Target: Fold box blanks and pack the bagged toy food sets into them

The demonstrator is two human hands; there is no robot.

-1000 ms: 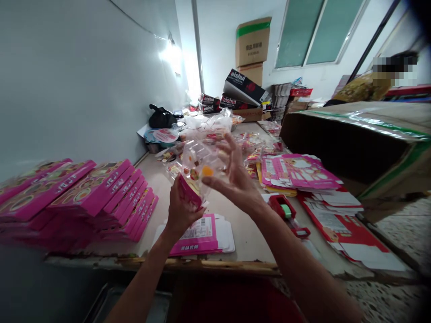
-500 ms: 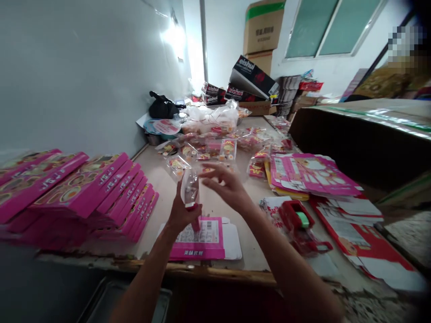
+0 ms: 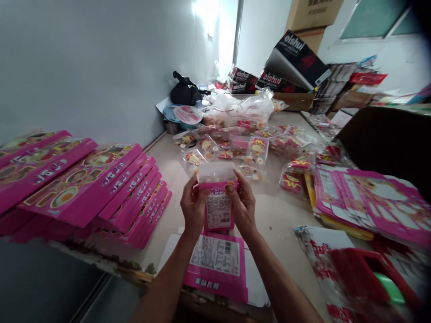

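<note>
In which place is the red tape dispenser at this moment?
The red tape dispenser is at the head view's lower right, in front of the flat pink boxes.

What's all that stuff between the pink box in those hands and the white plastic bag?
Between the held pink box and the white plastic bag lie clear packets, spread over the table; the head view shows them.

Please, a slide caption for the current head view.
Left hand and right hand hold a pink printed cardboard box near flattened pink cardboard cartons.
</note>
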